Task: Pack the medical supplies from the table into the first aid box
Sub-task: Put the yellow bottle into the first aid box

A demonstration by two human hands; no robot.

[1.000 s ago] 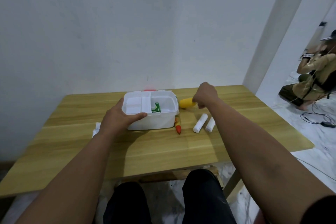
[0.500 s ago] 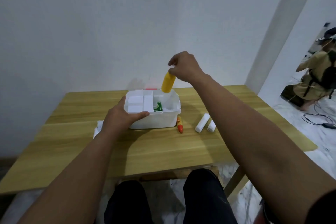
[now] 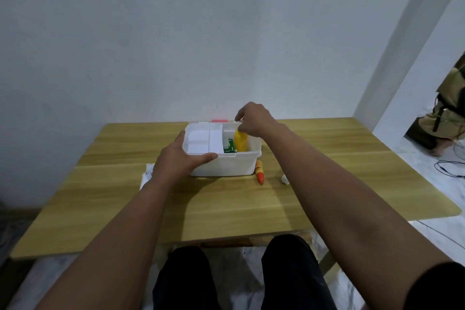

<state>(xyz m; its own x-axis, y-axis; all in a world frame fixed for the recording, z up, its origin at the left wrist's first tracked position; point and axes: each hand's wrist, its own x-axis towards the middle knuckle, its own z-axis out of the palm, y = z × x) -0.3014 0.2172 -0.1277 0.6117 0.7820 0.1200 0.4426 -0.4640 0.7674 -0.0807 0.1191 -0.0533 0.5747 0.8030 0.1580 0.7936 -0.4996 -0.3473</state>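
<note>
An open white first aid box (image 3: 226, 166) stands on the wooden table (image 3: 226, 204). My left hand (image 3: 176, 158) grips its front left rim, next to a white divided tray inside. A yellow bottle (image 3: 241, 142) stands upright in the box's right compartment, beside a green packet (image 3: 229, 146). My right hand (image 3: 254, 119) is over the box with its fingers on the bottle's top. An orange tube with a red cap (image 3: 259, 172) lies on the table just right of the box. One end of a white roll (image 3: 284, 179) shows behind my right forearm.
A white packet (image 3: 148, 171) lies left of the box, partly under my left wrist. Something red (image 3: 219, 121) peeks out behind the box. The wall is close behind the table. A person crouches on the floor at far right (image 3: 448, 118), near cables.
My right hand picked the yellow bottle up from the table right of the box, carried it above the box and lowered it into the right compartment. My left hand stayed on the box.
</note>
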